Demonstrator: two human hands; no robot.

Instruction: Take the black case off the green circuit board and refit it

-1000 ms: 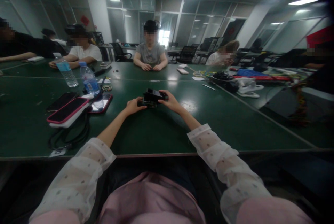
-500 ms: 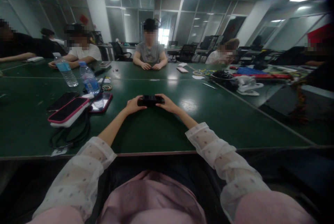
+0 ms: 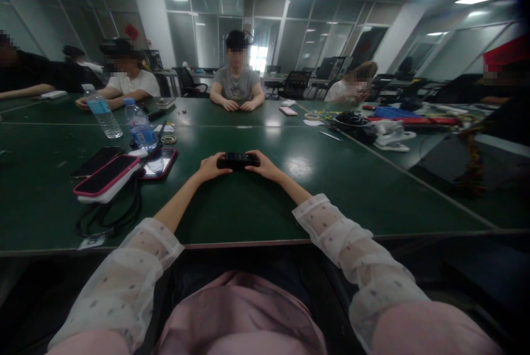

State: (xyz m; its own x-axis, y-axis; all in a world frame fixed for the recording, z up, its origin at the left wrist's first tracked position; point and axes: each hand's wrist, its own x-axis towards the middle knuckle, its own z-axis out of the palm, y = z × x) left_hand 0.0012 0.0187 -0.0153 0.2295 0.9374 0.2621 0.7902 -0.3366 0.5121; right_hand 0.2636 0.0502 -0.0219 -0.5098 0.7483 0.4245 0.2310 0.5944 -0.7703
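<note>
Because only the ends of the small black box-shaped object are being gripped, it could be tipping or slipping if one side is loosening sooner than the other; uneven finger pressure could be twisting it, and a smooth casing, if it is that, could be making this worse. It is lying between the bare left hand and the bare right hand, touching both, well in from the near edge of the glossy dark green table; whether it is resting on the surface is staying unclear. The left hand is pinching its left end, thumb toward the near edge; the right hand is pinching its right end likewise; farther left, a flat black pink-rimmed device is lying apart, beside a looping black cable.
</note>
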